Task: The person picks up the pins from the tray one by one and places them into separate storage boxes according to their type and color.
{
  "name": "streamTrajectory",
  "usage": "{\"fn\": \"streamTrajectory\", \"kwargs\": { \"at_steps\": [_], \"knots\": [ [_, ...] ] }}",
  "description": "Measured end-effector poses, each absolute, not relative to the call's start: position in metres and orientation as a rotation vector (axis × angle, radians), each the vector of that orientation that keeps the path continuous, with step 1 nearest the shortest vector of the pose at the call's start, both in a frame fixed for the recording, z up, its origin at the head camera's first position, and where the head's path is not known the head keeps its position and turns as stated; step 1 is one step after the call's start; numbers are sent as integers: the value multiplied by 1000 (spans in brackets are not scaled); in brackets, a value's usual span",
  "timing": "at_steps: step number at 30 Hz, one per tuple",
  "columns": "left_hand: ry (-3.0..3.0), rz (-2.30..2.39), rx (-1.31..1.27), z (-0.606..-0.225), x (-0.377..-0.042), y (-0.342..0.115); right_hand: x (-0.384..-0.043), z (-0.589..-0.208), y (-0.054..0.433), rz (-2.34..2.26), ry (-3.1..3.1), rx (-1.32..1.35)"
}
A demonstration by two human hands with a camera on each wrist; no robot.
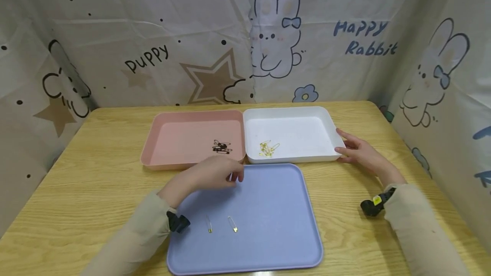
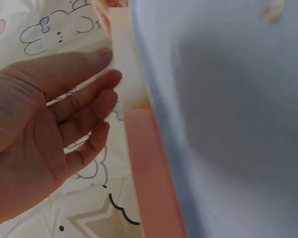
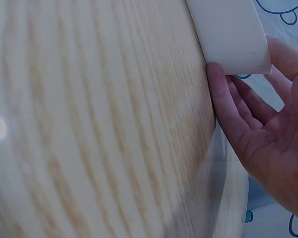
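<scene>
My left hand (image 1: 218, 173) hovers over the far left part of the blue tray (image 1: 276, 242), fingers loosely bent and holding nothing. Its palm and fingers (image 2: 97, 101) show in the left wrist view. Two gold safety pins, one (image 1: 209, 224) left of the other (image 1: 232, 224), lie apart on the blue tray. My right hand (image 1: 362, 154) touches the right end of the white tray (image 1: 303, 129); in the right wrist view its fingertips (image 3: 217, 72) rest at the tray's corner. Several gold safety pins (image 1: 267, 149) are heaped in the white tray.
A pink tray (image 1: 180, 133) stands left against the white one, with several black safety pins (image 1: 221, 147) inside. All three trays sit on a wooden table (image 1: 96, 191). Printed cloth (image 1: 161, 24) hangs behind and along both sides.
</scene>
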State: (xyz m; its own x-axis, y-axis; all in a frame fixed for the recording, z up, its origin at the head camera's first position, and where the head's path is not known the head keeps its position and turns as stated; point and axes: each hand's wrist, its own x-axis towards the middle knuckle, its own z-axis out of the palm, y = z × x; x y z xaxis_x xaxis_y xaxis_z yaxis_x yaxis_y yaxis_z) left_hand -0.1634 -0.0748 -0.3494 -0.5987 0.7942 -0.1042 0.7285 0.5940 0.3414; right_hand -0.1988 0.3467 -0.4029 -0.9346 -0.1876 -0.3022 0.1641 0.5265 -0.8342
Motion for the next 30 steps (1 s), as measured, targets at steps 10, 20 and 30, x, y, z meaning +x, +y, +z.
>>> {"fn": "streamTrajectory", "kwargs": {
  "at_steps": [10, 20, 30],
  "knots": [
    [2391, 405, 1369, -360, -142, -86, -199, -403, 346, -1371, 2421, -11],
    [2346, 325, 1393, -371, -125, -86, -200, -404, 346, -1370, 2413, -6],
    [2380, 269, 1397, -373, -116, -77, -200, -404, 348, -1376, 2408, -6]
  ]
}}
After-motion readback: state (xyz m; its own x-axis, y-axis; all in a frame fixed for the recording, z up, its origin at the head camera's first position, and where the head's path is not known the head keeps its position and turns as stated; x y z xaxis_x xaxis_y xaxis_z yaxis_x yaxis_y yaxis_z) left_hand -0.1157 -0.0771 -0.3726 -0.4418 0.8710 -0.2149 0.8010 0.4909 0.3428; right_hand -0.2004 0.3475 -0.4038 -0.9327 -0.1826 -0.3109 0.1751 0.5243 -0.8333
